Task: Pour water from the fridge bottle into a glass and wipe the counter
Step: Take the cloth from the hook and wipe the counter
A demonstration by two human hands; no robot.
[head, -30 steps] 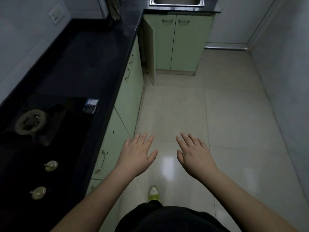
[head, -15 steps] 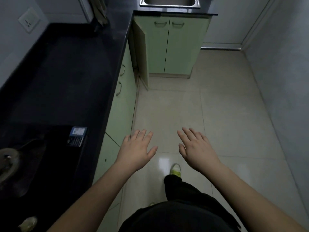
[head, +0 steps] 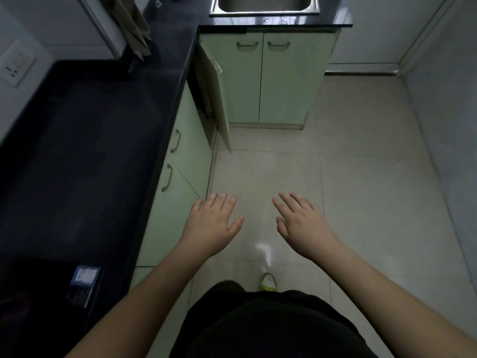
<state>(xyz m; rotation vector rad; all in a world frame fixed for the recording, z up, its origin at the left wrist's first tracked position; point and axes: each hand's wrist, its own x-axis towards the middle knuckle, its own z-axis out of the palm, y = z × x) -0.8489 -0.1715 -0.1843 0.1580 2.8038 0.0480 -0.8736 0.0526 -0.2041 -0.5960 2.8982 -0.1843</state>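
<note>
1. Tiled floor (head: 361,202): below and ahead of both hands, running forward to a closed pair of pale green cabinet doors (head: 263,78).
2. Black tabletop (head: 85,156): left of the left hand, long axis running away from the body, then turning right at the far end to carry a steel sink (head: 264,6). Nearer to the left hand than to the right; a wipe here would probably fall to the left hand.
3. Green cabinet fronts (head: 180,177) under the tabletop edge, just left of the left hand; one corner door (head: 214,99) standing open, ahead of the left hand.
4. Dark cloth (head: 135,29) hanging at the far left corner, well ahead and left of both hands; possibly useful for wiping, not certain.
5. Left hand (head: 213,223) and right hand (head: 304,223): both held out over the floor, palms down, fingers straight and slightly spread, holding nothing, apart from each other, touching nothing.
6. Small blue packet (head: 84,285) on the tabletop, behind and left of the left hand.
7. Yellow-green shoe tip (head: 268,282) on the floor, behind the hands and between them.
8. Fridge, bottle and glass: not in view, so direction from the hands cannot be told. Judged stage: very beginning, bottle not yet fetched, nothing poured, nothing wiped.
</note>
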